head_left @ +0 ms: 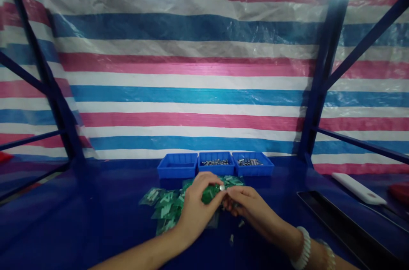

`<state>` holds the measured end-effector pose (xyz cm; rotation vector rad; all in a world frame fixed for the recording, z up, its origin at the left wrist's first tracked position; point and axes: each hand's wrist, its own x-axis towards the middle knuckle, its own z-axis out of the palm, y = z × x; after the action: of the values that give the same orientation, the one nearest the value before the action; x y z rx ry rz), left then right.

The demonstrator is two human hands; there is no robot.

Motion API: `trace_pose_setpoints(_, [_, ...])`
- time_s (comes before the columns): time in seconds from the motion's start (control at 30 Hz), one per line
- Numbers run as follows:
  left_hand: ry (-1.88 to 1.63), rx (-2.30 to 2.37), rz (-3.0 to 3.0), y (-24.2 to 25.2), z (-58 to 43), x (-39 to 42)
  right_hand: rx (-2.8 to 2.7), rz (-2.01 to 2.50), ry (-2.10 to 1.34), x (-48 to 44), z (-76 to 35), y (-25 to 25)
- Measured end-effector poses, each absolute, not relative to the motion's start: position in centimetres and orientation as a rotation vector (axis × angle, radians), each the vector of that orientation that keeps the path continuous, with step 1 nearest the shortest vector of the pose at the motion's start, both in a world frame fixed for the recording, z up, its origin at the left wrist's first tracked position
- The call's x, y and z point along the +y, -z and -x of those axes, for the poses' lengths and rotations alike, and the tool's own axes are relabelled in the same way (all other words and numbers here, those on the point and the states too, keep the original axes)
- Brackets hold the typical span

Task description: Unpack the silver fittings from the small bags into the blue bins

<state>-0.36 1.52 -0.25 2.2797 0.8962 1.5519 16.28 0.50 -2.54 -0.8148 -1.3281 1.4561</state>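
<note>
My left hand [195, 208] is closed, thumb and forefinger pinching a small round silvery metal part [221, 187]. Against it meets my right hand [251, 206], its fingertips pressed together; whatever lies between them is too small to make out. Under and around both hands spreads a heap of small green-tinted plastic bags [168, 210] with pale pieces inside. A couple of small loose metal pieces [231, 239] lie on the dark blue tabletop [115, 227] just below my right hand.
Three blue bins stand in a row behind the hands: the left bin [177, 165], the middle bin [214, 163] and the right bin [252, 163], the last two holding metal parts. At right lie a black flat tray-like object [338, 223] and a white device [359, 189]. Blue posts [322, 70] flank the table.
</note>
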Motion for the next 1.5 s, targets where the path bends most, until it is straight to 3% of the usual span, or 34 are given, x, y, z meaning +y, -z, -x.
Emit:
trace_pose_setpoints(0.27, [-1.379, 1.007, -2.63, -3.4, -0.7, 11.2, -1.704, 0.966, -1.014, 1.9, -18.2, 1.7])
trace_pose_setpoints(0.53, [-1.231, 0.874, -2.618, -1.1, -0.1, 3.2, -2.576, 0.757, -0.543, -0.2, -19.6, 0.0])
trace_pose_setpoints(0.9, [-1.228, 0.844, -2.183, 0.5, 0.9, -0.6, -2.184, 0.932, -0.483, -0.5, -17.8, 0.5])
trace_pose_setpoints(1.1, [-1.153, 0.85, -1.828, 0.3, 0.3, -1.3, -2.008, 0.725, -0.46, -0.9, -17.6, 0.1])
trace_pose_setpoints(1.5, [-1.148, 0.752, -1.566, 0.6, 0.6, -1.4, -1.952, 0.833, -0.41, -1.2, -17.3, 0.4])
